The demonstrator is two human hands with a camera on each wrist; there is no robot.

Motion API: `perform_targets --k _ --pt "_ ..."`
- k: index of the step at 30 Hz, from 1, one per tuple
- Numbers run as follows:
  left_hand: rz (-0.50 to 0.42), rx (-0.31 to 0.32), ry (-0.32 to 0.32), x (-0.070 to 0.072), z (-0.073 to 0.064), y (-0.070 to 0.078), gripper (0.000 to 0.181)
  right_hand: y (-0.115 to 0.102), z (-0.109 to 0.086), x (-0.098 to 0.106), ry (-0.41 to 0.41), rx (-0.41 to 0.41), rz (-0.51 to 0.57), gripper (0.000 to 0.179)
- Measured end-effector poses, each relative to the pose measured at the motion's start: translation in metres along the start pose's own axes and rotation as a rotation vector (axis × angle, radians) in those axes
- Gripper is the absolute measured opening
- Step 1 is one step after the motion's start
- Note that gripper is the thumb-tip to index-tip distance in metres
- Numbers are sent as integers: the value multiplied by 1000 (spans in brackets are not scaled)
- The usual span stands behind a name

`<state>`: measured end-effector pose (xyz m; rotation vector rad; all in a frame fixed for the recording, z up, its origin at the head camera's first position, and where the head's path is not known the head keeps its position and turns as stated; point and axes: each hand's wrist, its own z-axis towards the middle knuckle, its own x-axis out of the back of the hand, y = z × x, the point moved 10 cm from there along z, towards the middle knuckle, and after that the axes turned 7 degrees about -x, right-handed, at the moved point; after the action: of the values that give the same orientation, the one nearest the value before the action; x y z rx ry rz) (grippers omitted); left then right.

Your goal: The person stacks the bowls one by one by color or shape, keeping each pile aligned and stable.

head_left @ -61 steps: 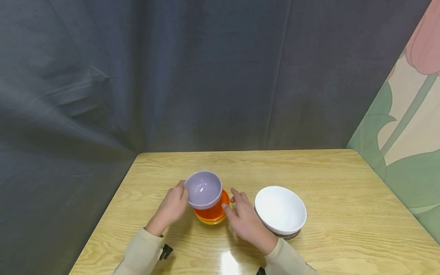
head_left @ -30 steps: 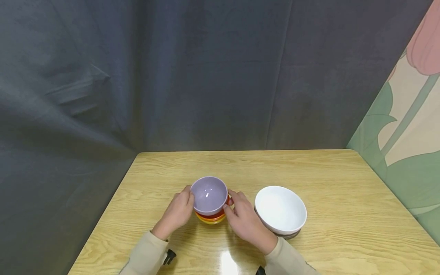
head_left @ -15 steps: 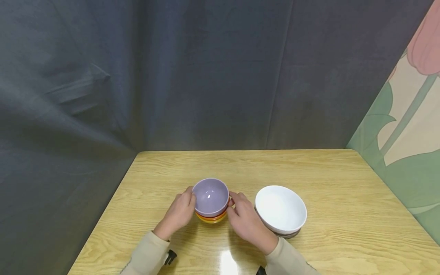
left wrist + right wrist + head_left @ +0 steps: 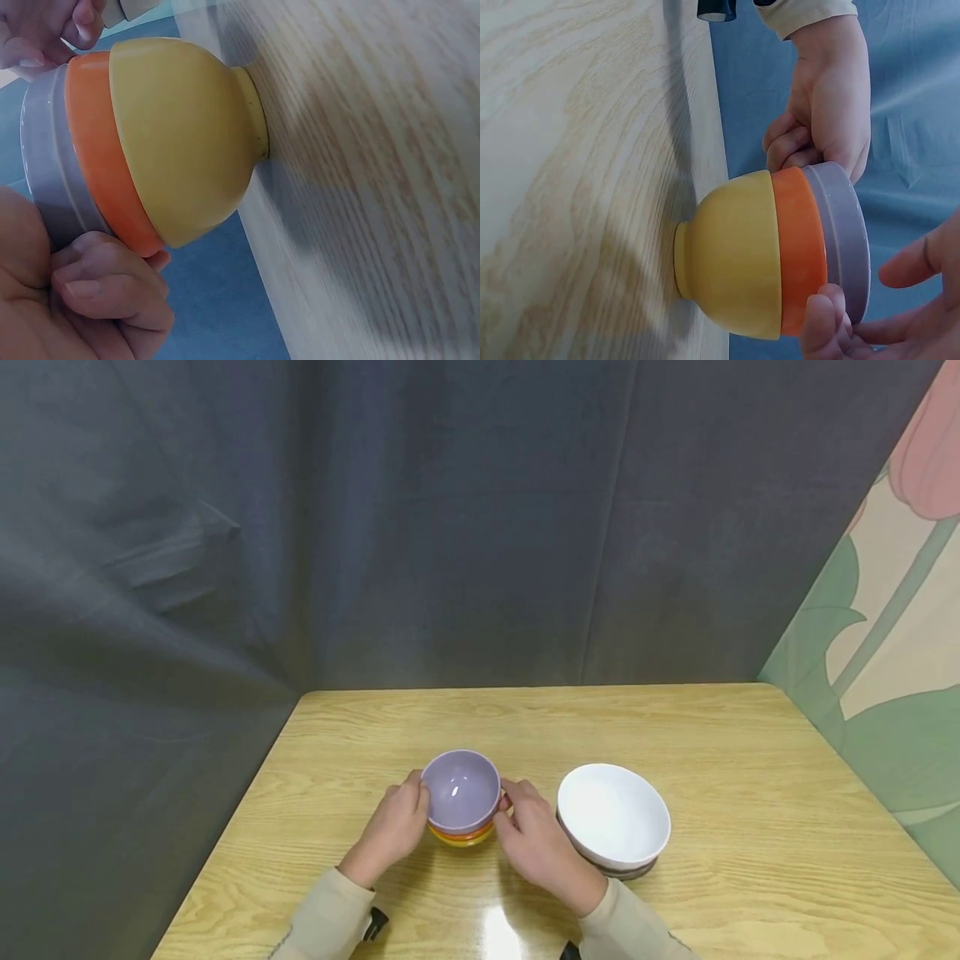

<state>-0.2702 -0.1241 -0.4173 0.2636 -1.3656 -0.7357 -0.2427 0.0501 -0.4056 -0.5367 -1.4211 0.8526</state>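
A purple bowl (image 4: 459, 793) sits nested in an orange bowl (image 4: 101, 150), which sits in a yellow bowl (image 4: 739, 255) standing on the table. My left hand (image 4: 393, 822) pinches the purple bowl's left rim, with curled fingers (image 4: 112, 277) against its outside. On the other side my right hand (image 4: 536, 835) touches the stack. Its bent fingers (image 4: 825, 322) lie along the orange and purple sides, while its thumb (image 4: 911, 266) stands apart from the rim. The inside of the orange and yellow bowls is hidden.
Right of the stack, a white bowl (image 4: 613, 814) rests on a darker piece, mostly hidden beneath it. The wooden table (image 4: 750, 793) meets a dark curtain (image 4: 465, 527) at the back and left. A flower-patterned cloth (image 4: 900, 693) hangs at the right.
My left hand has brought the purple bowl right and down into the orange bowl. My right thumb has drawn back from over the orange bowl. The white bowl stays put.
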Motion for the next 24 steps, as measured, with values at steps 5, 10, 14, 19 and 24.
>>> perform_targets --k 5,10,14,19,24 --pt "-10 5 -4 1 1 -1 36 1 2 0 12 -14 -8 41" --pt "-3 37 -25 1 3 -5 34 5 4 -2 13 -47 35 46" --pt "43 55 -33 1 4 -8 37 8 7 -3 11 -69 43 44" --pt "55 61 -14 1 5 -10 39 12 8 -6 -21 -93 45 43" --pt "6 57 0 0 5 -9 35 12 9 -6 -35 -88 38 44"
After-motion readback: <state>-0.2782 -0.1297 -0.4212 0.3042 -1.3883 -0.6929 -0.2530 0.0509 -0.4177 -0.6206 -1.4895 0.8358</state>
